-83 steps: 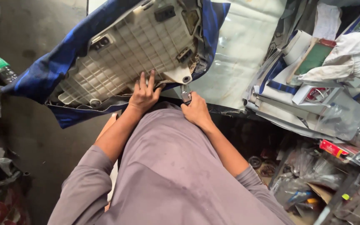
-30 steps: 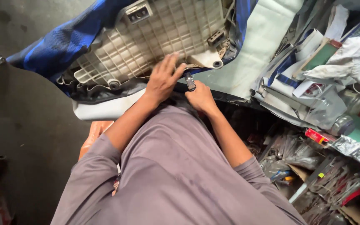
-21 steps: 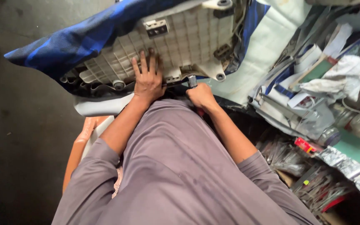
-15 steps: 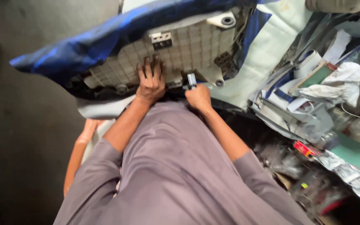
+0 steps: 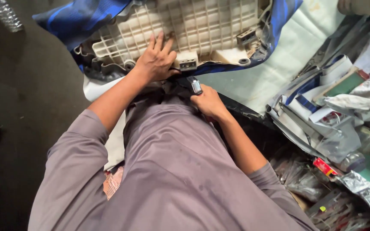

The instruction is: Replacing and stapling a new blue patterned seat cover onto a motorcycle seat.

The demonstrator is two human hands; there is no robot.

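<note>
A: Where is the panel (image 5: 185, 25) found?
B: At the upper centre, wrapped by blue fabric (image 5: 71, 19).
A: And the hands?
B: The left hand (image 5: 155, 62) is pressed flat on it, fingers spread. A small tool (image 5: 195, 84) is gripped by the right hand (image 5: 208, 100), just below.

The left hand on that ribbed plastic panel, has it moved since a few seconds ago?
Yes. The left hand has slid up from the panel's near edge onto its grid, beside the small clip block.
</note>
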